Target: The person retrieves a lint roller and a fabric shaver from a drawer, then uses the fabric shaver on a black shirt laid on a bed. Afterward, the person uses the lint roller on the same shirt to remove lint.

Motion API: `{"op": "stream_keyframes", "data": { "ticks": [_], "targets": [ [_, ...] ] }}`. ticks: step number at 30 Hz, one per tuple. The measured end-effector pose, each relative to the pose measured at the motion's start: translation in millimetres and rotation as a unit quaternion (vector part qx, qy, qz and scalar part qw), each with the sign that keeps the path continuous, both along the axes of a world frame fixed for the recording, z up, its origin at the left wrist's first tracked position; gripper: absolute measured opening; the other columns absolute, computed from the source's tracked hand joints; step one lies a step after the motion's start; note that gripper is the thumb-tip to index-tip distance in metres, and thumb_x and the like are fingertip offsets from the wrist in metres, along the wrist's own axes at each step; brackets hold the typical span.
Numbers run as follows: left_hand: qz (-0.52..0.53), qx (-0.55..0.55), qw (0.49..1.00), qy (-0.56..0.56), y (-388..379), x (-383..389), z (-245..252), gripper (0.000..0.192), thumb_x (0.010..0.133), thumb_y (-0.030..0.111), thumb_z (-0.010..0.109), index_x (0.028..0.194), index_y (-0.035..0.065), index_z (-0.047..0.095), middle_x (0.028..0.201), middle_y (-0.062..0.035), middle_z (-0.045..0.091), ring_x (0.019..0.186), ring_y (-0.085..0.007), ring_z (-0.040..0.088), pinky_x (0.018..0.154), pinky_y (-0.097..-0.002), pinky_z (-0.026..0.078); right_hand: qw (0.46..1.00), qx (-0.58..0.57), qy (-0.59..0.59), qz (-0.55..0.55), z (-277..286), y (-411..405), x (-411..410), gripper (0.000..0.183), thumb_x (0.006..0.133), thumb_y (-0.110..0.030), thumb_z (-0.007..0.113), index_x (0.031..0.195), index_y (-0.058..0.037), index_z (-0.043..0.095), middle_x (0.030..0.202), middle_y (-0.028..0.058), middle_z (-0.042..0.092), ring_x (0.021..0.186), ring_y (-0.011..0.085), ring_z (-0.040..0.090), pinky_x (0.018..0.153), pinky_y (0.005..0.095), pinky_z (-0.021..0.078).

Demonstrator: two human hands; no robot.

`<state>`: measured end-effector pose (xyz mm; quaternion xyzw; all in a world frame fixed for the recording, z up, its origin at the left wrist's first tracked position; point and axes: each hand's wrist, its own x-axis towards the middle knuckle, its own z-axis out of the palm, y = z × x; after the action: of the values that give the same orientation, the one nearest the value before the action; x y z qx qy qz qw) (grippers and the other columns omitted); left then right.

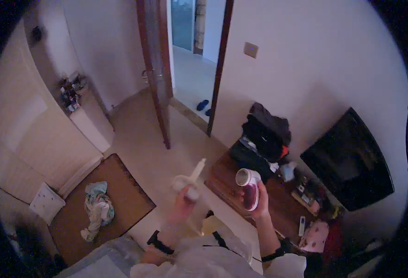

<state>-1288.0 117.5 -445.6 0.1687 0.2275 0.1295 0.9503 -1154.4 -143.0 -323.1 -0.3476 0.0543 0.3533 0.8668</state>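
My right hand (pixel 263 203) is wrapped around a red and white handheld fabric shaver (pixel 250 195), its round head tilted upward. It is over the edge of a low brown wooden cabinet (pixel 221 173). To its left, my left hand (pixel 183 207) grips a pale object (pixel 186 184) with a long narrow piece sticking up to the right. That object is blurred, and I cannot tell exactly what it is. The two hands are apart, both in front of my body above the floor. Dark bands circle both forearms.
Dark clothes (pixel 263 139) are piled on the cabinet, beside a black television (pixel 349 160). A white remote control (pixel 301 226) and a pink cloth item (pixel 315 237) lie nearer. At left, crumpled clothing (pixel 99 208) rests on a brown mat (pixel 127 194). A door (pixel 157 76) stands ajar ahead.
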Motion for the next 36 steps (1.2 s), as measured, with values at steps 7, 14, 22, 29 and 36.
{"op": "stream_keyframes", "data": {
  "ticks": [7,14,22,29,36],
  "targets": [
    [-0.025,0.081,0.996,-0.023,53.2,89.5,26.0,0.055,0.093,0.015,0.071,0.142,0.0091,0.047,0.138,-0.0076,0.057,0.130,-0.0262,0.056,0.113,-0.0466,0.046,0.998,-0.039,-0.016,-0.036,-13.9,57.6,97.3,0.051,0.095,-0.035,0.067,0.133,-0.0040,0.053,0.112,0.0142,0.065,0.087,0.0262,0.065,0.073,0.0380,0.0577],
    [-0.117,0.038,0.992,-0.029,141.4,179.8,20.2,0.055,0.095,0.023,0.069,0.141,0.0043,0.047,0.139,-0.0097,0.057,0.128,-0.0266,0.058,0.112,-0.0440,0.047,0.997,0.061,-0.023,0.032,-21.5,133.1,226.7,0.064,0.091,-0.035,0.071,0.140,-0.0022,0.049,0.133,0.0191,0.062,0.096,0.0301,0.069,0.074,0.0354,0.0609],
    [-0.104,0.070,0.989,0.073,208.7,289.8,20.5,0.049,0.101,0.030,0.063,0.141,0.0059,0.050,0.134,-0.0090,0.062,0.123,-0.0255,0.061,0.108,-0.0438,0.049,0.991,-0.001,-0.013,0.131,-68.6,229.1,334.5,0.056,0.086,-0.034,0.072,0.131,-0.0050,0.055,0.113,0.0166,0.068,0.088,0.0343,0.071,0.066,0.0446,0.0590],
    [-0.057,-0.159,0.985,-0.026,306.1,448.5,-11.1,0.044,0.101,0.037,0.064,0.135,0.0107,0.055,0.125,-0.0068,0.064,0.111,-0.0236,0.064,0.097,-0.0433,0.054,0.914,-0.215,-0.220,-0.265,-14.0,361.4,395.1,0.056,0.086,-0.014,0.075,0.133,-0.0081,0.045,0.102,0.0101,0.062,0.078,0.0226,0.068,0.062,0.0349,0.0560],
    [-0.026,-0.172,0.975,-0.137,376.9,626.6,39.0,0.046,0.099,0.039,0.067,0.134,0.0107,0.056,0.125,-0.0061,0.064,0.110,-0.0236,0.063,0.099,-0.0439,0.053,0.749,-0.335,-0.318,-0.475,96.7,431.0,450.7,0.073,0.080,-0.003,0.075,0.141,-0.0098,0.035,0.111,0.0095,0.056,0.089,0.0192,0.062,0.070,0.0315,0.0532]
  ]
}}
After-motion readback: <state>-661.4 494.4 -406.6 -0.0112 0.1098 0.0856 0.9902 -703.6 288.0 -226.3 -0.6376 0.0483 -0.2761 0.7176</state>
